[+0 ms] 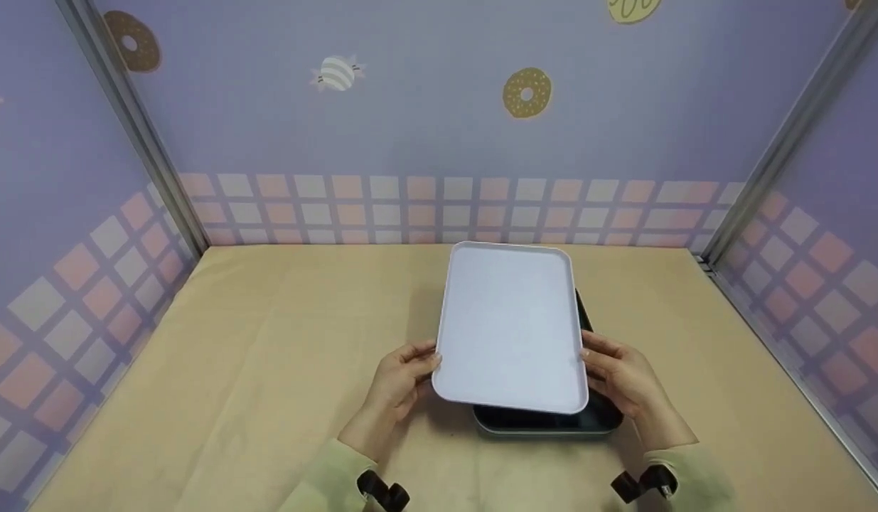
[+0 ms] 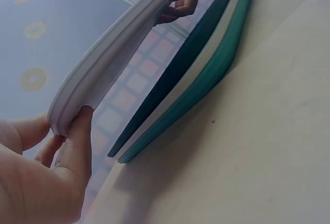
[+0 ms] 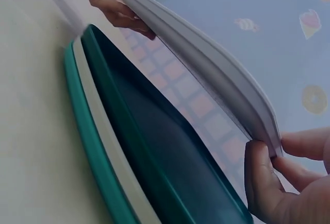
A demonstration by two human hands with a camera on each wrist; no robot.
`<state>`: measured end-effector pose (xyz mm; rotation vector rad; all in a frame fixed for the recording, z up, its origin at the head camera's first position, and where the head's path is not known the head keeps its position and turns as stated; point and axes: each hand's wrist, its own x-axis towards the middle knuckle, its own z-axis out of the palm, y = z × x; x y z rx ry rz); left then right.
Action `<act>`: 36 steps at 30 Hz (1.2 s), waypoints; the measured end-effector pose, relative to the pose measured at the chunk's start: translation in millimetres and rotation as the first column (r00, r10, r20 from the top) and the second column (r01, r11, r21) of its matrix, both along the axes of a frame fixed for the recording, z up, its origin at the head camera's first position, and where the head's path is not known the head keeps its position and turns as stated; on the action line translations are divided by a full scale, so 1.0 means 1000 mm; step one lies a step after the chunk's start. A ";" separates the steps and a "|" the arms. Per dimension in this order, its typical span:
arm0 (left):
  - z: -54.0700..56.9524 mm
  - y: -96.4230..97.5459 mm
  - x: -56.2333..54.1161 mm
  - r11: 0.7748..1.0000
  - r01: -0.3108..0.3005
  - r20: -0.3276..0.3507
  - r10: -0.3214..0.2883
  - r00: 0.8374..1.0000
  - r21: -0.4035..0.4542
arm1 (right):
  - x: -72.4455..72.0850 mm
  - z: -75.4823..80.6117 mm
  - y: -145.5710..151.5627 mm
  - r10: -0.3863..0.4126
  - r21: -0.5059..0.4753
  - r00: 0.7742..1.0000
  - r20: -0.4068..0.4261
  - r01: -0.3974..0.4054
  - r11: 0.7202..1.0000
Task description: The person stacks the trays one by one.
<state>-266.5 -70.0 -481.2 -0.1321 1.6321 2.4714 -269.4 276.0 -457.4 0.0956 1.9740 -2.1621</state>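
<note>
Both hands hold a white rectangular tray (image 1: 513, 320) with rounded corners and a low rim, raised above the table. My left hand (image 1: 399, 377) pinches its left edge between thumb and fingers, and my right hand (image 1: 623, 373) pinches the right edge. Below it lies a stack of trays: a dark green one (image 3: 154, 116) on top, a cream one (image 3: 105, 123) in the middle and a teal one (image 3: 85, 110) at the bottom. A gap shows between the white tray and the stack in both wrist views. From the head, the white tray hides most of the dark one.
A beige cloth (image 1: 303, 341) covers the table. Purple walls (image 1: 424, 107) with printed sweets and a pink-and-white check band stand at the back and sides, joined by metal corner posts (image 1: 140, 135). Black straps (image 1: 382, 491) sit on both wrists.
</note>
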 end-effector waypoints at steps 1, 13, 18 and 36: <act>-0.001 0.002 0.001 1.000 0.017 -0.007 -0.017 1.000 -0.002 | -0.001 0.000 0.003 -0.002 0.007 1.000 -0.002 0.002 1.000; -0.006 0.020 0.010 0.954 0.161 -0.068 -0.184 0.981 -0.254 | -0.009 -0.008 0.044 0.015 0.092 1.000 -0.014 -0.014 0.996; -0.008 0.024 0.009 0.936 0.241 -0.027 -0.256 0.966 -0.258 | -0.011 -0.014 0.055 0.020 0.106 1.000 -0.015 -0.018 0.994; -0.010 0.027 0.008 0.885 0.276 -0.027 -0.308 0.951 -0.376 | -0.015 -0.023 0.055 0.035 0.259 0.999 -0.032 -0.025 0.966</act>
